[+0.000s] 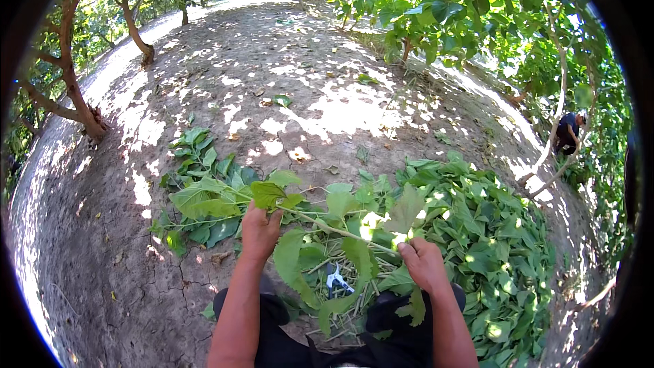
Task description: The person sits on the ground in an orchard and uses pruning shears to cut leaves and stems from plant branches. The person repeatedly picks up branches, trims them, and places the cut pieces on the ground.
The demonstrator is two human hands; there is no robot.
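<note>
A long leafy branch [327,226] stretches between my two hands in front of my knees. My left hand [260,230] grips it near its leafy left part, and my right hand [423,265] holds the stem further right. Below the branch, a pair of pruning shears [337,281] lies on cut stems [352,312] between my feet. A large heap of green leaves [490,245] spreads beside and beyond my right hand. Past my left hand lies a smaller pile of leafy shoots [196,151] on the ground.
Cracked, dry soil [127,266] surrounds the piles, dappled with sunlight. Tree trunks [76,87] stand at the left. Leafy trees [449,5] and a pale, slanting trunk [561,87] rise at the right, where another person [566,130] bends among the foliage.
</note>
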